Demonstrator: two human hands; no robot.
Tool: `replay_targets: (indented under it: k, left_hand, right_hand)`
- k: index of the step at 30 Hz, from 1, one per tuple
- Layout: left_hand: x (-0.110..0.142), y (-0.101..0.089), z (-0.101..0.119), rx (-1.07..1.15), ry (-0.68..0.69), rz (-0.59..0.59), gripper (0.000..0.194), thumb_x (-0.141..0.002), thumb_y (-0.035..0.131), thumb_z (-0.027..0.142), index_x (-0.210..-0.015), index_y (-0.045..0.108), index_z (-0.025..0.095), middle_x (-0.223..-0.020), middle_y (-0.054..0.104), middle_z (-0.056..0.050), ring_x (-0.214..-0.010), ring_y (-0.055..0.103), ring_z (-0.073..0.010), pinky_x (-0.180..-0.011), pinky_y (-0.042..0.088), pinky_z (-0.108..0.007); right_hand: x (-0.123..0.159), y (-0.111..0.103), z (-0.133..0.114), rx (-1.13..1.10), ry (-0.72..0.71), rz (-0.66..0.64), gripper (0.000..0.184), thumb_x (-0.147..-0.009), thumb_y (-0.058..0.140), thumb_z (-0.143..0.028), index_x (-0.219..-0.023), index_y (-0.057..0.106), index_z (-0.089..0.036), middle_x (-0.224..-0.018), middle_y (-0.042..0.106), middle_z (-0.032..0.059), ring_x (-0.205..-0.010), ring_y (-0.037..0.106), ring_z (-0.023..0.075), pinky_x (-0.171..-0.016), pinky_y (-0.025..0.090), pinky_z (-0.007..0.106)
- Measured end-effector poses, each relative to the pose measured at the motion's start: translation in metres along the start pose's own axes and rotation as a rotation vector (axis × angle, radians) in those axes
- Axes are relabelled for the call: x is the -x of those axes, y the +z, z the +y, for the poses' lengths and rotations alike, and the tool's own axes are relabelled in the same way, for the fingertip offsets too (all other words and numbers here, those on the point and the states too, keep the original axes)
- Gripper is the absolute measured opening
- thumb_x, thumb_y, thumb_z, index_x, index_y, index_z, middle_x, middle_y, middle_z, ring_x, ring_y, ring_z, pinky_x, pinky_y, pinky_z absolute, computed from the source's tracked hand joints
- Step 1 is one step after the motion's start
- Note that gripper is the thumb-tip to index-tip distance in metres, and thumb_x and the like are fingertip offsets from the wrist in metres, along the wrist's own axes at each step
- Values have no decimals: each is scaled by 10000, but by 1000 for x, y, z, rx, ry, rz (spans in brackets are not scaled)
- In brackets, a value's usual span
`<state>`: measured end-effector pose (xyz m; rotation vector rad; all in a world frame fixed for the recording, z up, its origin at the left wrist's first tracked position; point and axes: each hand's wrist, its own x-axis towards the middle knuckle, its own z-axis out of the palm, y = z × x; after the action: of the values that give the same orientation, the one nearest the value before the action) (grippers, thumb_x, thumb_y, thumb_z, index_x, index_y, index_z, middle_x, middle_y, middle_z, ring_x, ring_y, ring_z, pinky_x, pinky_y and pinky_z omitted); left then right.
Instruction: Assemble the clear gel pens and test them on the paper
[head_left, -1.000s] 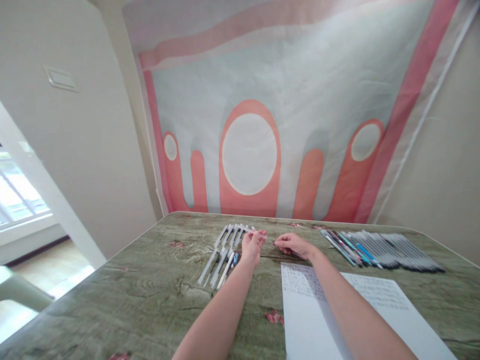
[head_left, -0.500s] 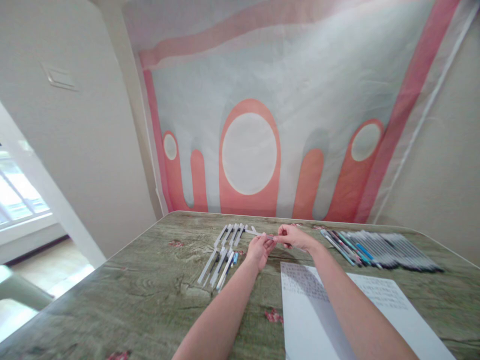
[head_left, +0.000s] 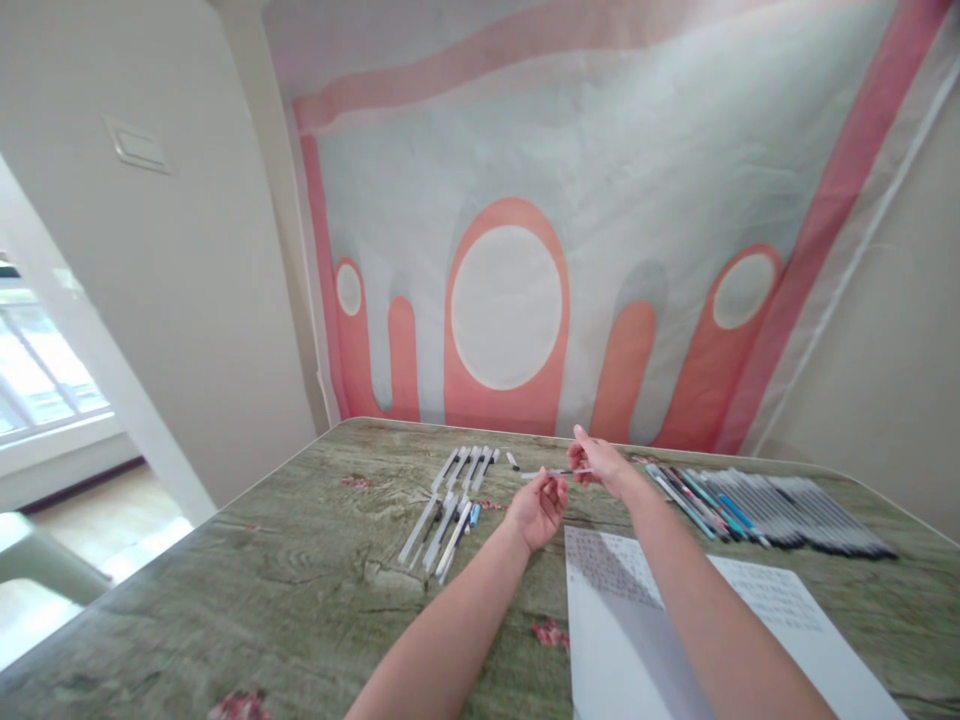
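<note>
My left hand point(head_left: 540, 512) pinches a slender translucent pen point(head_left: 559, 472) with a dark section, held level just over the table. At the pen's right end is my right hand point(head_left: 600, 468), its lower fingers curled around that end and one digit raised. Whether the inner refill is separate from the barrel is too small to tell. Left of the hands, a pen cap point(head_left: 512, 460) lies on the table. Beyond it stands a row of clear caps point(head_left: 465, 468), with several clear barrels and pen parts point(head_left: 439, 535) lying below them.
Several coloured pens point(head_left: 697, 500) and a long row of clear, dark-tipped pens point(head_left: 795, 512) lie at right. Sheets of handwritten paper point(head_left: 622, 640) lie under my right forearm. The wood-patterned table point(head_left: 300, 560) meets a patterned wall hanging point(head_left: 506, 405) at the back.
The cap now lies apart on the table, left of the pen. My right hand has shifted slightly right and lifted a digit; my left hand has turned and moved right. The view has shifted slightly.
</note>
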<state>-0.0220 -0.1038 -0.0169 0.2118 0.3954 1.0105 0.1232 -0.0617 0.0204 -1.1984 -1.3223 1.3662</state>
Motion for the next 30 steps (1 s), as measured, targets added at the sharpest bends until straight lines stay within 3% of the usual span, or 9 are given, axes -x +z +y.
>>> replay_targets:
  k: [5, 8, 15, 19, 23, 30]
  left_hand:
    - [4, 0, -3, 36, 3, -32, 210, -831, 488, 272, -787, 574, 86, -688, 625, -45, -646, 597, -78, -582, 464, -159]
    - [5, -2, -6, 40, -18, -85, 220, -829, 489, 278, -812, 583, 79, -687, 631, -46, -629, 597, -86, -571, 457, -176]
    - [5, -9, -9, 21, -10, -103, 184, -781, 551, 277, -786, 579, 95, -681, 624, -22, -552, 571, -73, -486, 396, -174]
    - [7, -10, -7, 36, 16, -106, 163, -774, 546, 255, -739, 568, 97, -645, 611, -20, -532, 561, -75, -485, 393, -180]
    - [7, -10, -5, 40, 18, -78, 152, -773, 543, 249, -747, 566, 101, -643, 617, -30, -574, 582, -96, -538, 429, -199]
    - [9, -7, -5, 2, 31, -64, 178, -784, 531, 257, -788, 575, 84, -718, 635, -53, -622, 593, -103, -648, 466, -233]
  right_hand:
    - [-18, 0, 34, 287, -171, 151, 450, -794, 317, -564, -688, 497, -166, -538, 565, 22, -384, 501, 104, -356, 374, 216]
    - [-29, 3, 50, 395, -267, 195, 370, -755, 421, -510, -660, 506, -163, -530, 556, 15, -425, 506, 117, -394, 384, 225]
    - [-57, 28, 65, 559, -459, 101, 203, -656, 579, -345, -714, 623, -156, -704, 626, 44, -640, 551, 153, -599, 437, 259]
    - [-71, 46, 69, 639, -493, 51, 184, -618, 617, -331, -704, 635, -169, -711, 622, 40, -642, 546, 158, -623, 436, 273]
    - [-74, 57, 73, 696, -484, 78, 183, -609, 628, -355, -707, 631, -200, -735, 616, 33, -642, 532, 156, -617, 419, 271]
    - [-74, 57, 74, 702, -434, 112, 117, -610, 614, -304, -615, 609, -187, -692, 619, 23, -600, 516, 127, -588, 387, 241]
